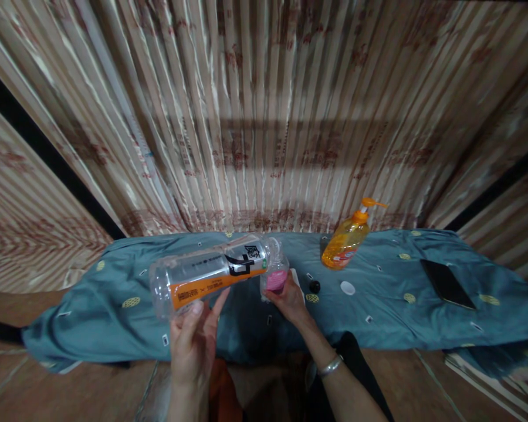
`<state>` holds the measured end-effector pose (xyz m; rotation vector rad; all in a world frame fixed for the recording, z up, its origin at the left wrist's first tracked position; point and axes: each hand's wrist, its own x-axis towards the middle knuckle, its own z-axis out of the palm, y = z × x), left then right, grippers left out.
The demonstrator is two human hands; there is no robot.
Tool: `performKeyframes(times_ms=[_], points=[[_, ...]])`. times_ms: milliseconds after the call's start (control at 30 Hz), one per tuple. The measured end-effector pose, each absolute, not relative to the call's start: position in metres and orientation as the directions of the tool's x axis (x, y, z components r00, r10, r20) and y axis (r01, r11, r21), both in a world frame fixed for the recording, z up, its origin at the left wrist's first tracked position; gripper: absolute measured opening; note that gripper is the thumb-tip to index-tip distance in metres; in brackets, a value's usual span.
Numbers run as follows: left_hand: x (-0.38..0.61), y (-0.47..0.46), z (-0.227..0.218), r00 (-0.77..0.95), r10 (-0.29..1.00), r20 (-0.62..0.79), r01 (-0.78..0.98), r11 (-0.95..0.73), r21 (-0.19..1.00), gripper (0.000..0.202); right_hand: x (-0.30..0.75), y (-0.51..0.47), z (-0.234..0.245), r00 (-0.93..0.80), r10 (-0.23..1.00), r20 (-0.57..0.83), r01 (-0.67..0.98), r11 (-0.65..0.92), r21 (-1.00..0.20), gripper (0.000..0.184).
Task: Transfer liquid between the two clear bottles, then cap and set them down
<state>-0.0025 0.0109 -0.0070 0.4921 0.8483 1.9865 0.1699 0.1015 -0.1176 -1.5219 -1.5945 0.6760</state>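
Observation:
My left hand [194, 334] grips a large clear plastic bottle [215, 272] with an orange and silver label. The bottle is tipped nearly level, its neck pointing right. At that neck is a small clear bottle [276, 280] with a pink label, and my right hand [287, 302] is closed around its lower part. The two mouths seem to meet, but I cannot tell whether they touch. A white item [295, 277], partly hidden, lies behind my right hand. Just right of it sit a black cap [314, 286] and a white round lid [347, 288].
An orange pump bottle [347, 239] stands leaning in view on the teal patterned cloth [378, 310]. Farther right lies a dark flat phone or tablet [447, 283]. A striped curtain [264, 117] hangs behind the covered surface, with dark poles at both sides.

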Motion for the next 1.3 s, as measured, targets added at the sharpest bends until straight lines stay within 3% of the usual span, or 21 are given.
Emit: performKeyframes(times_ms=[900,1300], points=[[0.0027,0.0117,-0.0059,-0.494,0.864,0.09,-0.6,-0.415,0.684,0.025,0.1701,0.1017,-0.1171,0.053,0.976,0.212,0.526,0.153,-0.837,0.062],[0.0041,0.0119,-0.0069,-0.487,0.87,0.072,-0.628,-0.407,0.663,0.015,0.1693,0.1028,-0.1217,0.07,0.967,0.246,0.524,0.174,-0.834,0.066]])
